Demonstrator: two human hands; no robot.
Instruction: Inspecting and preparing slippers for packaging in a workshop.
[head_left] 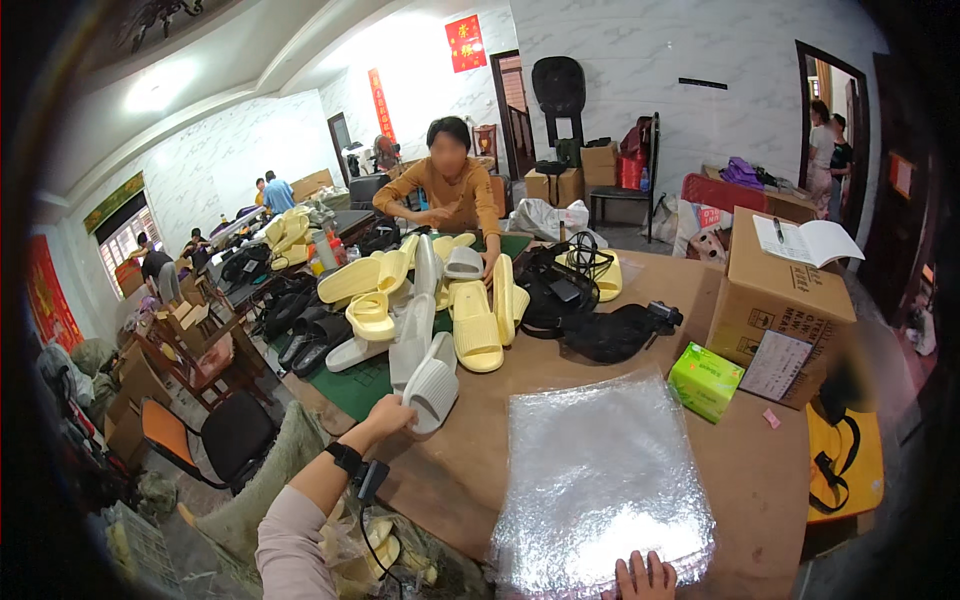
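My left hand reaches in over the table and grips a pale grey slide slipper by its edge. More grey slippers lie just beyond it, with a pair of yellow slippers to the right. My right hand rests at the near edge of a pile of clear, shiny plastic bags, fingers spread and flat. Only the fingers and part of the back of that hand show at the lower edge.
Black slippers lie at the left on a green mat. Black cables and a cap-like thing lie behind the bags. A green box and a large carton stand right. A person in mustard sits opposite, one hand at the slippers.
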